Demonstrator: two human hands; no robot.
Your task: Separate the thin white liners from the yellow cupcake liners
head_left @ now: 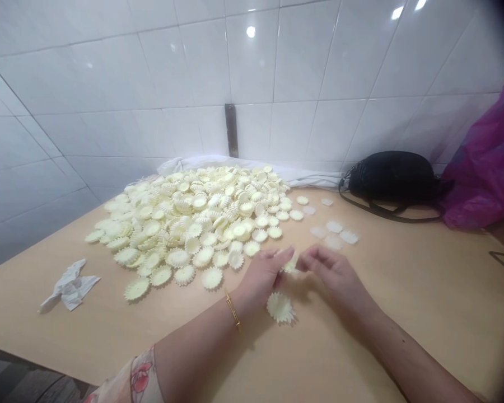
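Observation:
My left hand (262, 275) and my right hand (331, 274) meet over the table, their fingertips pinching a small pale yellow scalloped piece (291, 265), partly hidden by my fingers. Just below them, a flower-shaped scalloped disc (280, 308) lies on the light wooden tabletop (373, 341). A large heap of similar pale yellow ridged discs (185, 218) spreads to the far left of my hands. To the right, several thinner, paler discs (334, 232) lie apart. A gold bangle (233, 311) circles my left wrist.
A crumpled white paper or cloth (69, 285) lies at the table's left. A black bag (392, 179) and a magenta plastic bag (483, 162) sit at the back right. White cloth (235, 163) edges the heap, and white tiled walls (151, 67) rise behind.

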